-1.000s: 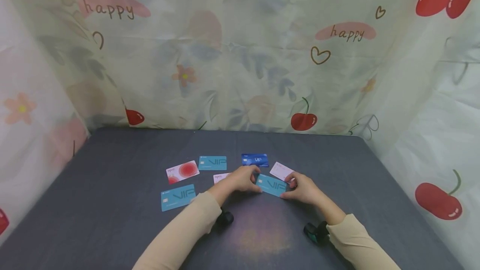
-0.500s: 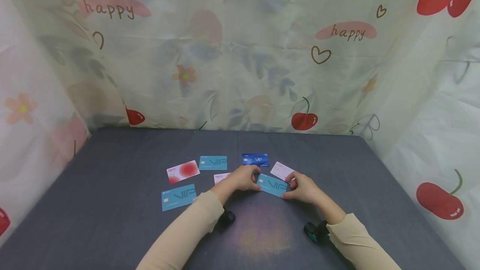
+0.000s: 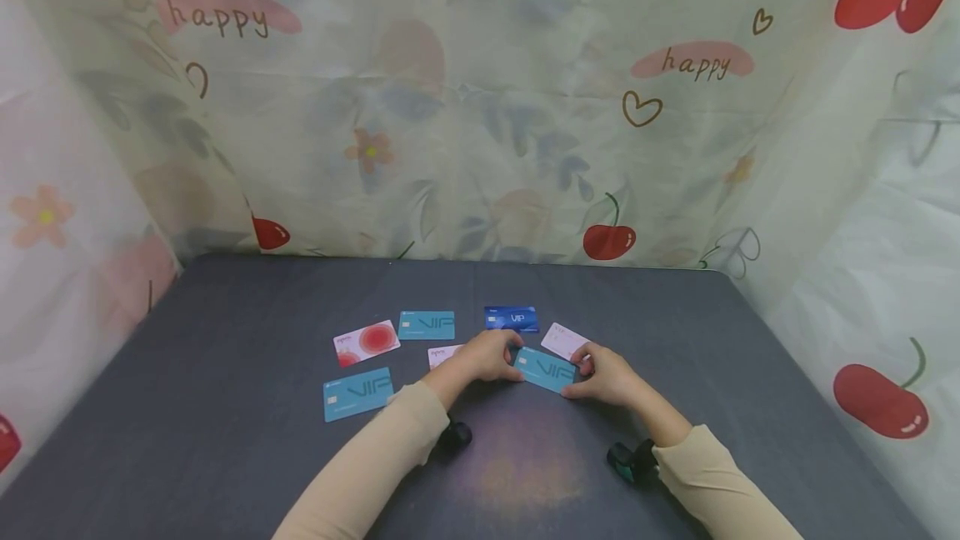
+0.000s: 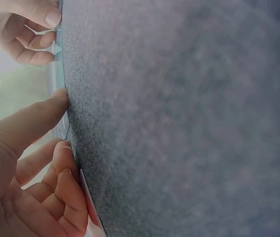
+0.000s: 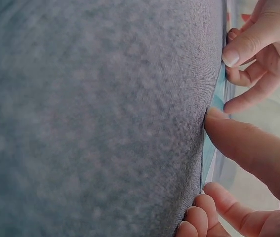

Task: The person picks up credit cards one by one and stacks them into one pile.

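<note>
- Lowest, a cream left sleeve [image 3: 375, 465] rises from the bottom edge, left of centre, and a cream right sleeve [image 3: 720, 482] from the bottom right. A black device [image 3: 633, 463] sits at the right wrist. The left sleeve lies very slightly further right than a second ago.
- At centre, the left hand [image 3: 483, 358] has thumb and fingers bent in a small gap, gripping the left end of a teal VIP card [image 3: 546, 371].
- Just right of centre, the right hand [image 3: 609, 377] pinches that card's right end, thumb at the front corner, fingers curled close. Both grips and the card's place, slightly right of centre on the dark grey table [image 3: 187, 440], match the earlier frames.
- Left of centre lies a second teal card [image 3: 358, 395], with a red-and-pink card [image 3: 367, 343] above it. A pale card [image 3: 442, 355] is partly hidden by the left arm.
- Beyond the right fingers, a pale pink card [image 3: 564, 341] is partly covered.
- Further back lie a third teal card [image 3: 427, 325] and a dark blue card [image 3: 512, 319], both unmoved.
- Behind, a cherry-print cloth [image 3: 480, 148] fills the upper frame.
</note>
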`<action>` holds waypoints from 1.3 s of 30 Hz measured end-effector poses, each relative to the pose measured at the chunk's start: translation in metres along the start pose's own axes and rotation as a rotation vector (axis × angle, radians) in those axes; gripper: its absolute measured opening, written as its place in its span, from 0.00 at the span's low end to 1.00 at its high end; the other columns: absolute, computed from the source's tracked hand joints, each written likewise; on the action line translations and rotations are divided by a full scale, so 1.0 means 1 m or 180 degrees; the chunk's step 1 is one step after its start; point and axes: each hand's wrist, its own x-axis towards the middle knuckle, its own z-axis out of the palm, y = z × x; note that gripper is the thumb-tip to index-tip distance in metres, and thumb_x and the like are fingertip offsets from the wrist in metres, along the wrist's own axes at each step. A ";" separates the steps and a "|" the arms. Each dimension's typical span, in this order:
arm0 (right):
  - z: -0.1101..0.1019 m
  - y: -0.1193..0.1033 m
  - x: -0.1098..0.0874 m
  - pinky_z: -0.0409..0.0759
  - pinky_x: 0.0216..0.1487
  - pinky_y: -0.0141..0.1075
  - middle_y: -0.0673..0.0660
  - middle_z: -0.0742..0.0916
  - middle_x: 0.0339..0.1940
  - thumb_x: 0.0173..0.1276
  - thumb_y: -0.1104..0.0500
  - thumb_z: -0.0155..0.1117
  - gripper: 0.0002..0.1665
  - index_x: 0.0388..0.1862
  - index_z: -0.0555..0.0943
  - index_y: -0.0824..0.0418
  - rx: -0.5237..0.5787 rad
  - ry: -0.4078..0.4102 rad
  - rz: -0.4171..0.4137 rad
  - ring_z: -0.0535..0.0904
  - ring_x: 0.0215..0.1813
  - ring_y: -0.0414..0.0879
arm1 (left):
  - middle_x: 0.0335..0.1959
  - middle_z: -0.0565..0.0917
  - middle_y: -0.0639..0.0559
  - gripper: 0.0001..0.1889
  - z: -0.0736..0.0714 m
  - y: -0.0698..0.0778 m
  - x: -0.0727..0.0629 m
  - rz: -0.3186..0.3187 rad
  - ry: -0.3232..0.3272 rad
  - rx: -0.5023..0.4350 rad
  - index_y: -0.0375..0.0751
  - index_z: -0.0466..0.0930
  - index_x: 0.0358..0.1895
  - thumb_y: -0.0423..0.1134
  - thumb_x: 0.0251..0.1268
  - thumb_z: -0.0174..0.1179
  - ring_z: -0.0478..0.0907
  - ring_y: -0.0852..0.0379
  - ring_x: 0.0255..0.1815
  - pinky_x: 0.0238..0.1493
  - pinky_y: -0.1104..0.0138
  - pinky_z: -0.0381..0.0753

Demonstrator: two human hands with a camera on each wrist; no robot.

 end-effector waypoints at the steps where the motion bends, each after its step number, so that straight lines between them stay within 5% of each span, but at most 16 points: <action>1: 0.000 -0.001 0.000 0.67 0.36 0.34 0.56 0.77 0.32 0.46 0.54 0.77 0.30 0.44 0.73 0.64 -0.0002 -0.0004 -0.0001 0.71 0.35 0.46 | 0.27 0.76 0.52 0.26 0.000 0.000 0.000 -0.0010 -0.0005 -0.0004 0.39 0.76 0.53 0.40 0.48 0.71 0.68 0.61 0.26 0.31 0.72 0.66; 39: 0.001 -0.006 -0.001 0.69 0.35 0.34 0.56 0.77 0.31 0.46 0.57 0.77 0.32 0.44 0.69 0.64 0.0177 -0.0044 0.0147 0.71 0.34 0.45 | 0.34 0.82 0.45 0.26 0.004 0.007 -0.002 -0.0030 0.0210 -0.0218 0.37 0.74 0.48 0.34 0.43 0.72 0.75 0.54 0.35 0.42 0.66 0.74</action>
